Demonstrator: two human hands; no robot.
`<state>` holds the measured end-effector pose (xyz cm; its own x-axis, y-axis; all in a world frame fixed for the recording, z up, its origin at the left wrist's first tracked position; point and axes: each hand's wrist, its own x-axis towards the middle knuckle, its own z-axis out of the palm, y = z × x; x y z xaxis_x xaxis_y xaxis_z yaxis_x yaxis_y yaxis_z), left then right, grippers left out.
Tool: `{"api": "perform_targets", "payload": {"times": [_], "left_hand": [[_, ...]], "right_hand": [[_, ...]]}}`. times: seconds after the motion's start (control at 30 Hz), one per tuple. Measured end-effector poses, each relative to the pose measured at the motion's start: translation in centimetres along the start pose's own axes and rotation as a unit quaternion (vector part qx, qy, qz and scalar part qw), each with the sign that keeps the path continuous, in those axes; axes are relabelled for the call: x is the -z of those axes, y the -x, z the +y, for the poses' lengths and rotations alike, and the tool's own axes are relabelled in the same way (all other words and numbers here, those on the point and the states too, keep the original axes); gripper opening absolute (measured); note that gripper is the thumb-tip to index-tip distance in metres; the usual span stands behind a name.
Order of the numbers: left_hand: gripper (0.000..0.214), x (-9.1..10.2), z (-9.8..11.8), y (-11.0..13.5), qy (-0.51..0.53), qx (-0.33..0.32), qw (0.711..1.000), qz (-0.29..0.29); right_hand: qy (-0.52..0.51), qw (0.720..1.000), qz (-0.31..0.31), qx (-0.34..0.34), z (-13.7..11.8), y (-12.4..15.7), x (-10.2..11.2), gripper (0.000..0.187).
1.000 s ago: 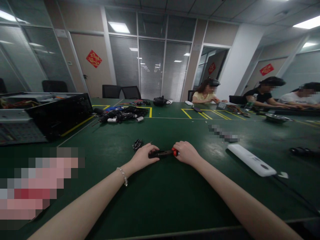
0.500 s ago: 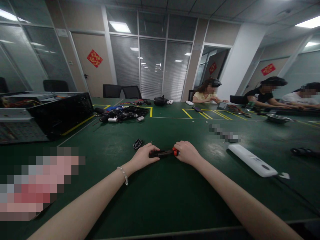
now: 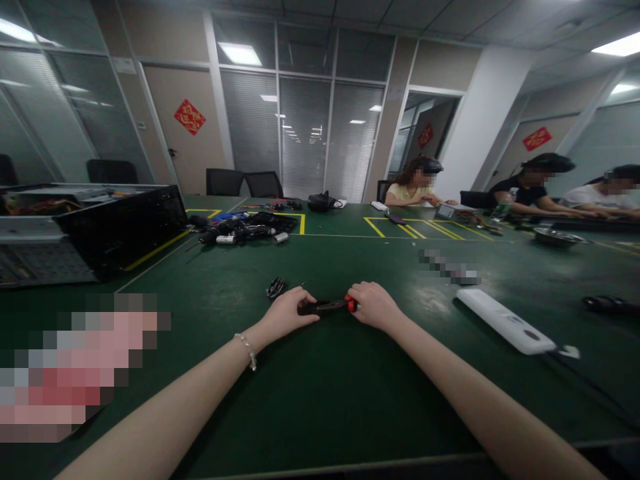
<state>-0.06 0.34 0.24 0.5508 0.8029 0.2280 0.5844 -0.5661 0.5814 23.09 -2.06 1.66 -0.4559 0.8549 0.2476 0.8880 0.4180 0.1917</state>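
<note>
Between my two hands, low over the green table (image 3: 320, 387), is a pair of pliers (image 3: 327, 307) with dark metal jaws and red-orange handles. My left hand (image 3: 285, 313) is closed at the dark end, thumb and fingers pinching it from both sides. Whether a small separate piece also sits in that grip is too dark to tell. My right hand (image 3: 376, 307) wraps around the red handles, which its fingers mostly hide. Just beyond my left hand lies a small bundle of dark parts (image 3: 276, 288), close to the fingers but apart from them.
An opened computer case (image 3: 130, 230) stands at the left. A pile of cables and tools (image 3: 245, 230) lies farther back. To the right are a white power strip (image 3: 505, 321) with its cord and a metal bowl (image 3: 557, 237). Several people sit along the far right side.
</note>
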Motion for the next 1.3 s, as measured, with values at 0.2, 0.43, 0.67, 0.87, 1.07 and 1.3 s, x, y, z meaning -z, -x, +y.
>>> {"api": "perform_targets", "payload": {"times": [0.2, 0.43, 0.67, 0.87, 1.07, 1.3], "left_hand": [[0.033, 0.12, 0.09, 0.08, 0.001, -0.003, 1.0, -0.001], [0.032, 0.08, -0.07, 0.09, 0.006, 0.005, 1.0, 0.002], [0.032, 0.04, -0.11, 0.07, -0.002, 0.011, 1.0, 0.003], [0.032, -0.1, -0.15, 0.02, -0.002, 0.009, 1.0, 0.007], [0.034, -0.05, -0.18, 0.0, 0.008, 0.011, 1.0, 0.0], [0.034, 0.01, 0.02, -0.04, 0.003, 0.022, 1.0, -0.003]], "right_hand": [[-0.007, 1.0, 0.012, 0.004, -0.06, -0.05, -0.15, 0.013], [0.0, 1.0, 0.017, 0.003, -0.06, 0.04, -0.24, 0.013], [0.001, 1.0, 0.013, -0.003, -0.13, -0.03, -0.26, 0.012], [-0.002, 1.0, 0.008, -0.003, -0.06, 0.07, -0.03, 0.014], [0.004, 1.0, 0.016, 0.002, -0.18, -0.06, -0.22, 0.013], [0.003, 1.0, 0.01, 0.003, 0.06, 0.01, -0.23, 0.014]]}}
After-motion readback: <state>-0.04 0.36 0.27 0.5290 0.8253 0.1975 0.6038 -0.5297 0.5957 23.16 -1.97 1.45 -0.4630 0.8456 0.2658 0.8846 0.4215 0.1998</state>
